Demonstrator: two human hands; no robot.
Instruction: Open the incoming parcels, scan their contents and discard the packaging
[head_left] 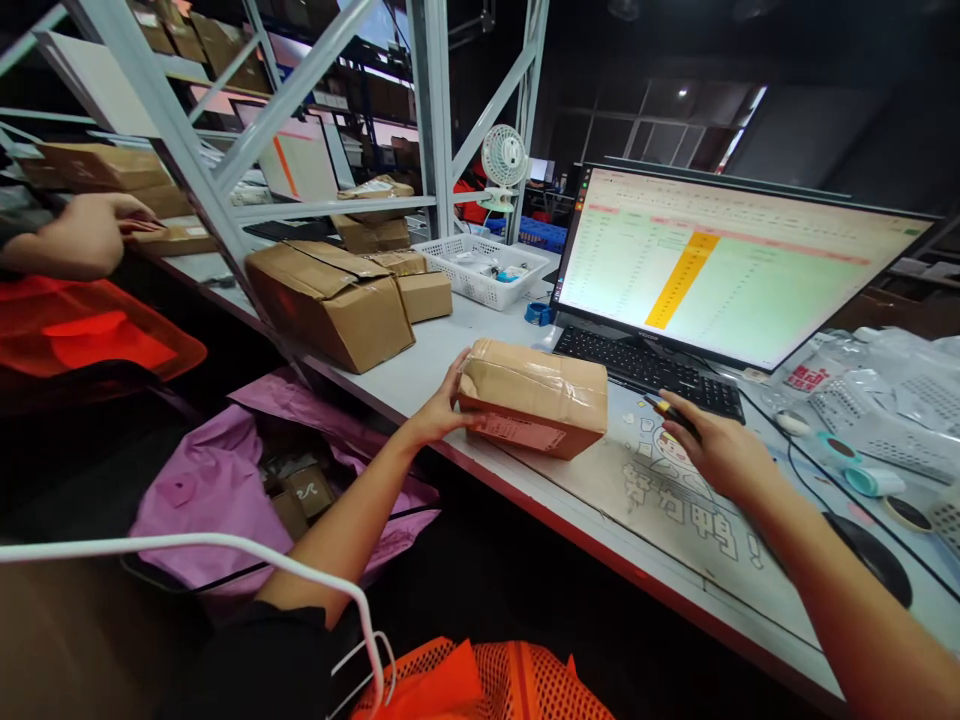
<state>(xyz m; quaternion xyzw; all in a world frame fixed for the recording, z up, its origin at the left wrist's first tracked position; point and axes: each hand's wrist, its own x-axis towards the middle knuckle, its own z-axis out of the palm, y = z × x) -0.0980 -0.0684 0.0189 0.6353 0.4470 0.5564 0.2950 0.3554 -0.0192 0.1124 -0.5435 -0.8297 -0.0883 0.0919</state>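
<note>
Currently, the person's left hand grips the taped cardboard parcel from its left side, and the parcel rests on the desk mat, just near the keyboard. The right hand has fingers closed around one small dark tool with a yellow part; its kind is not clear. The parcel carries one reddish label, but the writing is too small to read. The mat shows a printed cartoon and large Chinese characters. The monitor shows a green spreadsheet with one orange column. Far left, two cardboard boxes stand near a white plastic basket, and a co-worker's hand reaches toward a flat parcel.
</note>
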